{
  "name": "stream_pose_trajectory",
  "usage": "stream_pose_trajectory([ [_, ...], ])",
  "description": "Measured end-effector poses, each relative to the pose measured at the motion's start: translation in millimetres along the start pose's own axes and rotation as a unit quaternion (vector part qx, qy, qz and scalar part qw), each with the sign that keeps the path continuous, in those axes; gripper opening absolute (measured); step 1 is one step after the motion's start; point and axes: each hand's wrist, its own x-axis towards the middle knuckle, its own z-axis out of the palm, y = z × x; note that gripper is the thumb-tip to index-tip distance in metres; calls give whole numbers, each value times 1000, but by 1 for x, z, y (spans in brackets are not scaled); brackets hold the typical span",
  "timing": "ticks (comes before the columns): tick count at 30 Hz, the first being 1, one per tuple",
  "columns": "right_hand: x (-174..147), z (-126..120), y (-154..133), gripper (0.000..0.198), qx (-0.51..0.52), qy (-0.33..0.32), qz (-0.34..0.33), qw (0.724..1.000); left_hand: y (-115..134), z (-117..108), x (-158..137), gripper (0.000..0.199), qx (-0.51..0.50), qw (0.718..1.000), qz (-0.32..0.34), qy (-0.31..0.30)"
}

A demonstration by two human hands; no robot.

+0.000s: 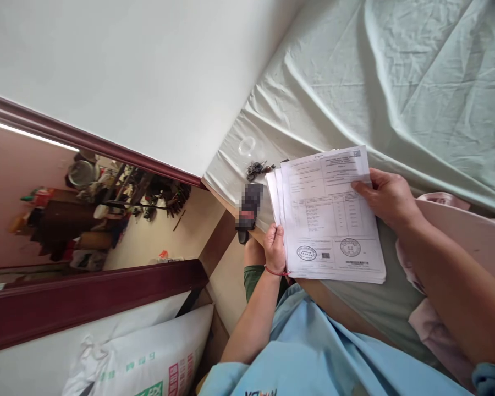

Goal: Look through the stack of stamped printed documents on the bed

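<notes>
A stack of printed papers [319, 220] is held up in front of me over the edge of the cloth-covered surface. Tables, two round stamps and a barcode show on the top sheet, which appears upside down. At the lower left edge of the stack, my left hand [274, 250] grips it, a red string round the wrist. My right hand [390, 198] pinches the right edge, thumb on top and fingers behind. Several sheets fan out slightly on the left side. The fingers behind the papers are hidden.
Pale green cloth [338, 88] covers the surface. Past the papers lie a bunch of keys [258, 170], a clear round container [247, 147] and a blurred dark object [249, 209]. Pink fabric [433, 330] is at right. A white printed sack [148, 352] stands lower left, beside a doorway.
</notes>
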Motion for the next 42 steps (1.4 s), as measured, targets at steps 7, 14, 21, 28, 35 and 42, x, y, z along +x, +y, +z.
stream_pose_trajectory([
  [7,1,0,1,36,-41,83,-18,996,-4,0,1,41,-27,1000,9,-7],
  [14,5,-2,6,32,-8,136,-44,990,-2,-1,0,47,38,999,34,-8],
  [21,5,-1,7,26,61,96,-35,993,1,-2,1,53,54,998,12,-18],
  [28,2,-3,-2,28,41,99,-25,994,-3,2,0,59,1,999,39,6],
  [35,3,0,1,30,41,96,-45,993,-11,4,2,52,27,996,80,11],
  [42,3,-2,2,26,37,94,-26,995,3,-6,-16,46,108,982,144,49],
])
